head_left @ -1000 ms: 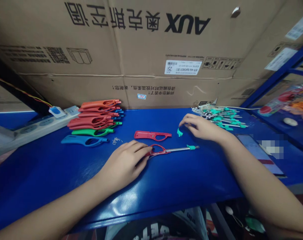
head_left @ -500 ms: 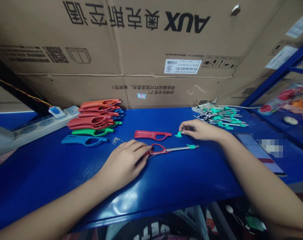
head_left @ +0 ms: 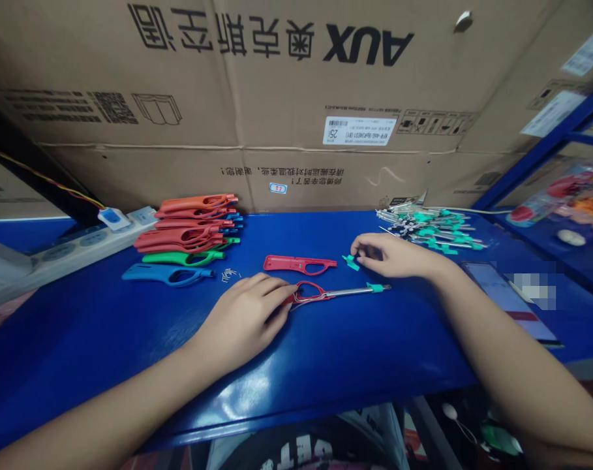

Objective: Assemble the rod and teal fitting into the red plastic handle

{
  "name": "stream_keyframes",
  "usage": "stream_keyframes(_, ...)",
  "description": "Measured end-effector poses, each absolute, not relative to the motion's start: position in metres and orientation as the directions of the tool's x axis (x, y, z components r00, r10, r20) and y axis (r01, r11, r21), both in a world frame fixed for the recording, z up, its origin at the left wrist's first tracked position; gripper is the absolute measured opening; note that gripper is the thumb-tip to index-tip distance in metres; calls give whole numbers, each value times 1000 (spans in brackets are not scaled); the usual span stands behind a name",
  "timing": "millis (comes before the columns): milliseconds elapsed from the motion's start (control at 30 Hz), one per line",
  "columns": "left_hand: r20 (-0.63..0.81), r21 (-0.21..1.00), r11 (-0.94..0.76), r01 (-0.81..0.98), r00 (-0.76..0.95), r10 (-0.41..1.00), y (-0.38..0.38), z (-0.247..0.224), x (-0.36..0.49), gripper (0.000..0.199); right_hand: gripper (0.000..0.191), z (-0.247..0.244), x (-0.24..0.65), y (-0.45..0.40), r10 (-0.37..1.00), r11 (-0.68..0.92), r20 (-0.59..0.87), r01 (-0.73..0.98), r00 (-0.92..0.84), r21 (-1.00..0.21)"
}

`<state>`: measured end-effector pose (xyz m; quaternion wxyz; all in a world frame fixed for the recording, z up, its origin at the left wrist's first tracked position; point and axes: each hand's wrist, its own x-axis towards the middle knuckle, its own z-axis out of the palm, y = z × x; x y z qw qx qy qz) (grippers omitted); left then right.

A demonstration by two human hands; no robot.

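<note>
My left hand is closed round the handle end of a red lighter body, from which a metal tube runs right with a green clip near its tip. Thin wires lie in the body's loop. Beyond it rests a separate red shell half. To the right, my right hand has its thumb and forefinger curled at a small green plastic piece, which sits at the fingertips. Whether the fingers grip that piece or only touch it is hard to see.
Orange, red, green and blue lighter shells are piled at the left, with small pins beside them and a power strip behind. Metal tubes with green clips lie at the back right, near a phone. Cardboard stands behind.
The small green piece has turned and shifted slightly at my right fingertips. My left hand keeps its hold on the red body. The whole view has shifted very slightly.
</note>
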<state>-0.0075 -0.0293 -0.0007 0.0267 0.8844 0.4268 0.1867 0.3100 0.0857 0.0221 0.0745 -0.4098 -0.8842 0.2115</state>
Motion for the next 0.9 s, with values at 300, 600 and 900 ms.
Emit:
stream_keyframes(300, 303, 213, -635, 742, 568, 765, -29, -1, -7, 28, 24, 13, 301, 88, 752, 606, -23, 706, -658, -367)
stream_keyframes(600, 303, 276, -636, 720, 563, 769, -27, -4, -7, 30, 31, 27, 306, 80, 800, 539, -111, 788, -589, -299)
stream_keyframes(900, 257, 376, -598, 707, 541, 801, -24, -8, -8, 30, 18, 22, 275, 56, 690, 699, 124, 611, -713, -372)
